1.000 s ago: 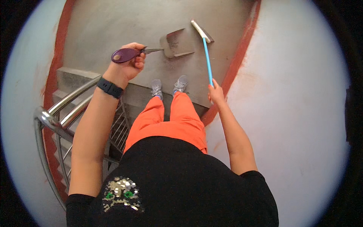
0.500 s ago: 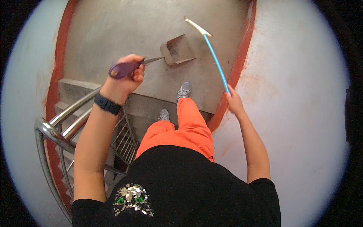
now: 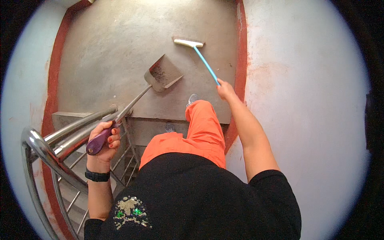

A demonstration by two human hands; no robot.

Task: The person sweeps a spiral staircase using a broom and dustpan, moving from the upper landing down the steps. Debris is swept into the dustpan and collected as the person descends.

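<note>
My left hand (image 3: 105, 141) is wrapped round the purple handle of a long metal dustpan (image 3: 163, 74). The pan lies out ahead over the concrete landing, its open side facing away to the right, with dark debris in it. In my right hand (image 3: 227, 90) is the light blue stick of a broom (image 3: 206, 64). The broom's white head (image 3: 189, 43) is beyond the dustpan and to its right, low over the floor; whether its bristles touch is hard to tell. A gap separates the broom head from the pan.
A shiny metal railing (image 3: 38, 142) runs along my left, close to my left forearm, with stairs (image 3: 72, 200) below it. A step edge (image 3: 148, 119) crosses by my feet. Red-painted borders (image 3: 241, 48) line the landing, and a pale wall (image 3: 304, 100) rises on the right.
My left hand has come lower and nearer, bringing the dustpan left and closer. My right hand has shifted left, and the broom head has swung left and down, turning nearly crosswise.
</note>
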